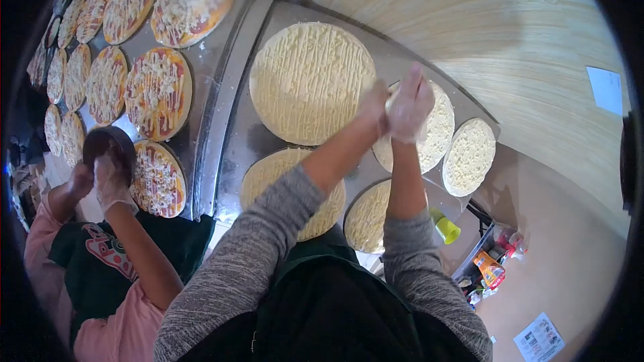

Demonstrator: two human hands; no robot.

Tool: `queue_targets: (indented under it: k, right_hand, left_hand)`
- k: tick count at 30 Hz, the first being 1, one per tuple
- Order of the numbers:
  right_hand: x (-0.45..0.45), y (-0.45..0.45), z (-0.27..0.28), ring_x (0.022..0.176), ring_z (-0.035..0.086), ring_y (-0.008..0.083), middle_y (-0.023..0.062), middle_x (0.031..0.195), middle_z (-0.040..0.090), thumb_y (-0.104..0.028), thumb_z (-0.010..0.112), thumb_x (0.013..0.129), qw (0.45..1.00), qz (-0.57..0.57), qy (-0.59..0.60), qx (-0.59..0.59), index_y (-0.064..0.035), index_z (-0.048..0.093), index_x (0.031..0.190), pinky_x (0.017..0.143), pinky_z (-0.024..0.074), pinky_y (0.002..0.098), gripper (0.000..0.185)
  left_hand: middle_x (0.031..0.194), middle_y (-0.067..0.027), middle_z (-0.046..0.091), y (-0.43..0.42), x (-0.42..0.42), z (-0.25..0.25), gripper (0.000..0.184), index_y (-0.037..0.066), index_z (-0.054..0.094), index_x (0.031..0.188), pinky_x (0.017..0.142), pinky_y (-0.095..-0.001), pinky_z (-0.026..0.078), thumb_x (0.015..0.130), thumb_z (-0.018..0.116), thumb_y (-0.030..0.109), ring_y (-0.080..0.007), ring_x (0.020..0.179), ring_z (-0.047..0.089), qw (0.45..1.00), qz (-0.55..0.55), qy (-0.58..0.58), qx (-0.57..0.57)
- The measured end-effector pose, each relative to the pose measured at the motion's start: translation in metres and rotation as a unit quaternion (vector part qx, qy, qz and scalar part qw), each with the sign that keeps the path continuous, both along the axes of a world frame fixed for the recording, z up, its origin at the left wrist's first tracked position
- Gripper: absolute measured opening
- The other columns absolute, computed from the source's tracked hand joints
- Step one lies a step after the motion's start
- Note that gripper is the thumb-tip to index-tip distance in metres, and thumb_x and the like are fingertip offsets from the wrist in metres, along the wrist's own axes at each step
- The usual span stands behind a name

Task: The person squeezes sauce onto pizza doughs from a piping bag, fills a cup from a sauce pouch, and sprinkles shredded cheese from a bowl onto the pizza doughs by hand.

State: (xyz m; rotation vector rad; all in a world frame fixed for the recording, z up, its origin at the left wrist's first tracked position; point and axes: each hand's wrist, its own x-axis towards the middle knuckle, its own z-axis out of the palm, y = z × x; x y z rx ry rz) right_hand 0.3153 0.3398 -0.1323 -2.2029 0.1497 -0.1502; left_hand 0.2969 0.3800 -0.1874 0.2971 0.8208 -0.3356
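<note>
My left hand [373,108] and my right hand [410,108] are close together above a round pizza [433,127] with crumbly white topping. A clear glove covers my right hand, its fingers stretched out. Motion smears my left hand, so its fingers cannot be made out. Just left of them lies a large pizza [312,84] striped with thin cream-coloured lines. A smaller white-topped pizza [469,157] sits to the right. Nearer my body, my forearms partly cover two more pale pizzas, one on the left [268,177] and one on the right [367,218].
At left, a co-worker's gloved hands [111,177] hold a dark round bowl [111,144] beside several red-and-white-topped pizzas [159,94] on a metal table [215,40]. A yellow-green cup [446,228] lies near my right forearm. Bottles, one orange [490,270], stand lower right.
</note>
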Motion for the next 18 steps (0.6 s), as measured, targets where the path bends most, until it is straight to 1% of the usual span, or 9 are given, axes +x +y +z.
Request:
queue_targets:
  k: [4,7,9,10,12,14,16,17,18]
  right_hand:
    - [0.007,0.003,0.002,0.051,0.040,0.0312,0.0203,0.059,0.046,-0.029,0.041,0.091,0.998,-0.007,-0.053,-0.031,0.0012,0.049,0.067,0.050,0.0332,0.0385,0.039]
    - [-0.043,-0.015,-0.002,0.051,0.040,0.0304,0.0201,0.059,0.047,-0.030,0.040,0.091,0.999,0.005,0.017,-0.030,0.0028,0.050,0.069,0.051,0.0340,0.0382,0.041]
    - [-0.061,-0.018,-0.001,0.053,0.042,0.0331,0.0217,0.060,0.048,-0.032,0.040,0.091,0.996,-0.005,0.084,0.000,0.0035,0.050,0.070,0.052,0.0347,0.0389,0.042]
    - [-0.051,-0.019,-0.005,0.054,0.043,0.0334,0.0219,0.060,0.048,-0.030,0.040,0.091,0.999,-0.001,0.053,-0.005,0.0032,0.050,0.068,0.052,0.0345,0.0390,0.042]
    - [-0.013,-0.009,-0.004,0.053,0.043,0.0312,0.0208,0.059,0.047,-0.030,0.041,0.091,1.000,-0.009,0.018,-0.017,0.0030,0.050,0.068,0.052,0.0343,0.0386,0.042]
    - [0.006,-0.007,-0.008,0.053,0.042,0.0291,0.0196,0.058,0.047,-0.029,0.041,0.092,0.999,-0.015,-0.013,-0.030,0.0028,0.050,0.067,0.052,0.0341,0.0382,0.041]
    - [0.011,-0.007,-0.010,0.050,0.034,0.0114,0.0013,0.051,0.037,-0.034,0.042,0.091,0.993,0.003,-0.112,-0.047,-0.0013,0.043,0.058,0.045,0.0288,0.0314,0.046]
    - [-0.003,-0.009,-0.009,0.050,0.034,0.0114,0.0013,0.051,0.037,-0.034,0.042,0.091,0.993,0.003,-0.111,-0.046,-0.0013,0.043,0.058,0.045,0.0288,0.0314,0.046]
    - [-0.027,-0.014,-0.007,0.049,0.034,0.0127,0.0029,0.051,0.037,-0.035,0.041,0.091,0.998,-0.004,-0.054,-0.012,-0.0007,0.044,0.059,0.045,0.0292,0.0325,0.048]
  left_hand:
    - [0.111,-0.0152,0.044,-0.003,-0.001,0.002,0.049,0.001,0.039,0.117,0.079,-0.0478,0.045,0.086,0.046,0.038,-0.0307,0.102,0.047,1.000,-0.003,-0.001,0.010]
    - [0.110,-0.0151,0.045,-0.013,-0.045,0.014,0.046,0.002,0.040,0.116,0.079,-0.0472,0.045,0.087,0.043,0.038,-0.0313,0.102,0.047,0.999,-0.019,0.047,0.003]
    - [0.109,-0.0136,0.051,-0.013,-0.057,0.023,0.042,0.002,0.044,0.116,0.082,-0.0375,0.046,0.089,0.043,0.035,-0.0247,0.099,0.052,0.986,-0.024,0.146,-0.081]
    - [0.110,-0.0129,0.051,-0.014,-0.054,0.015,0.043,0.003,0.044,0.116,0.082,-0.0377,0.046,0.088,0.043,0.035,-0.0253,0.100,0.052,0.995,-0.002,0.093,-0.042]
    - [0.114,-0.0142,0.049,-0.008,-0.019,0.005,0.045,0.004,0.043,0.118,0.085,-0.0398,0.044,0.087,0.044,0.037,-0.0280,0.104,0.050,0.996,-0.030,0.062,-0.058]
    - [0.099,-0.0200,0.051,0.005,0.012,0.029,0.046,0.000,0.044,0.107,0.074,-0.0449,0.048,0.083,0.044,0.039,-0.0335,0.086,0.055,0.995,-0.041,0.066,0.060]
    - [0.103,-0.0217,0.050,0.001,0.014,-0.019,0.046,0.001,0.043,0.110,0.076,-0.0446,0.048,0.081,0.047,0.036,-0.0347,0.096,0.053,0.980,-0.085,0.015,-0.180]
    - [0.103,-0.0217,0.050,0.010,0.015,0.000,0.046,0.001,0.043,0.110,0.076,-0.0446,0.048,0.081,0.047,0.036,-0.0347,0.096,0.053,0.980,-0.085,0.015,-0.179]
    - [0.105,-0.0196,0.050,0.103,0.008,-0.003,0.041,0.002,0.044,0.111,0.080,-0.0412,0.046,0.083,0.044,0.031,-0.0325,0.098,0.053,0.988,-0.143,-0.048,0.029]
